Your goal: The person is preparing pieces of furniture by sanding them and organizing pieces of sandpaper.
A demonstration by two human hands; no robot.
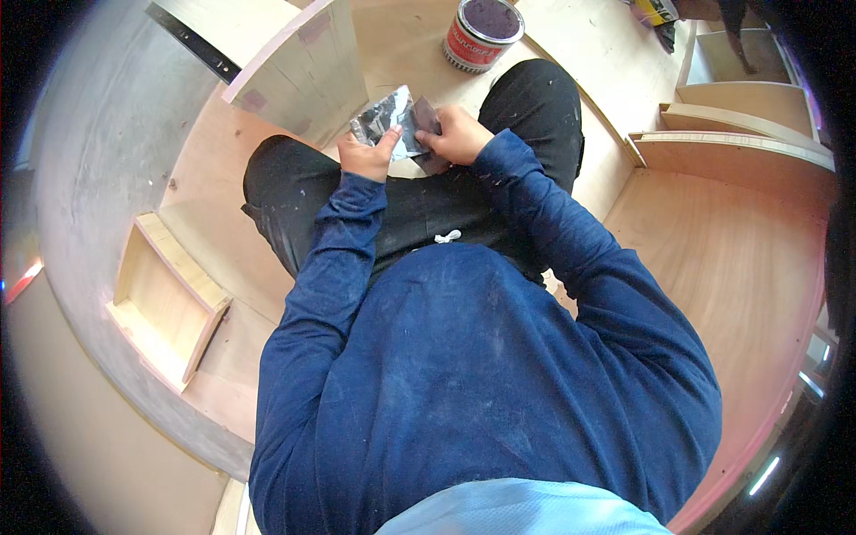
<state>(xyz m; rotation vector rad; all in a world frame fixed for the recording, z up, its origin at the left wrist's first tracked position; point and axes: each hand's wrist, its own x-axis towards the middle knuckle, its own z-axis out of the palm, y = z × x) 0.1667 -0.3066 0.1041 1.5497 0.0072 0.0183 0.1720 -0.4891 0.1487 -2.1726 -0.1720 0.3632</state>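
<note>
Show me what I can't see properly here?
All in the head view:
- Silvery sheet: lower left part, hidden by the left grip.
- Dark piece: partly hidden by the right grip.
- Can: dark top too unclear to tell lid from filling.
- Light blue cloth: cut off by the bottom edge.

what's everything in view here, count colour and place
silvery sheet: 1, silver, dark-smeared, upper centre
dark sheet: 1, dark brown-grey, just right of it
tin: 1, red label, dark top, top centre
curved panel: 1, pale wood, upper left
metal rail: 1, black, top left
open box: 1, pale wood, left
curved boards: several, pale wood, upper right
unclear item: 1, yellow-black, top right
cloth: 1, light blue, bottom edge
trousers: 1 pair, black, upper centre
shirt: 1, navy, lower centre
left grip: 1, bare, holding silvery sheet
right grip: 1, bare, holding dark sheet
</note>
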